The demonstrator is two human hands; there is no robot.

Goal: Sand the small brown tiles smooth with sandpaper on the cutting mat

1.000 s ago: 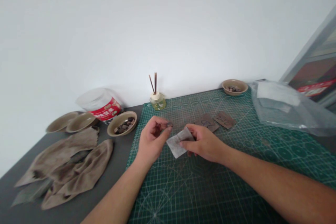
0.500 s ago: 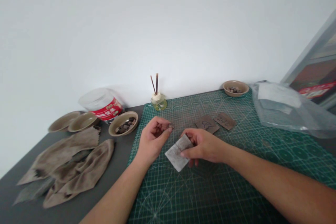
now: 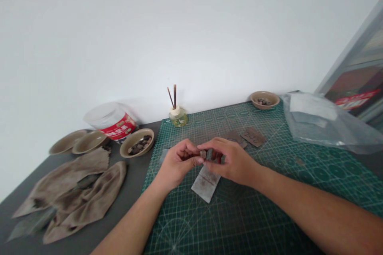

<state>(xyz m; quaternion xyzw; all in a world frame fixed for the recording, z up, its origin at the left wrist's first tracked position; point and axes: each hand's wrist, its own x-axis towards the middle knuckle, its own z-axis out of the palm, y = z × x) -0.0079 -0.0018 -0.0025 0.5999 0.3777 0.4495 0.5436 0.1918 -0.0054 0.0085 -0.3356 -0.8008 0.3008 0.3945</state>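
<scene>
My left hand [image 3: 178, 162] pinches a small brown stone [image 3: 203, 154] between thumb and fingertips. From the other side, my right hand [image 3: 231, 161] closes its thumb and index finger on the same stone. Just below the right hand's fingertips is a folded grey-white sheet [image 3: 206, 185] with dark smudges and a crease, appearing to rest on the green cutting mat [image 3: 251, 215]; its upper end is hidden by the hand. Behind the right hand lie two brown pieces with handwritten marks, one of them a small card [image 3: 253, 136].
Left of the mat are a bowl of dark stones [image 3: 137, 143], two nested-looking bowls [image 3: 89, 142], a red-labelled jar [image 3: 115, 123] and a crumpled brown cloth [image 3: 89, 203]. A reed diffuser [image 3: 178, 116] stands by the wall. Another bowl [image 3: 265, 99] and a plastic bag [image 3: 326, 123] sit at back right.
My right hand has let go of the folded sheet, which now lies lower, and has moved to the left hand. Both hands now meet at the small stone.
</scene>
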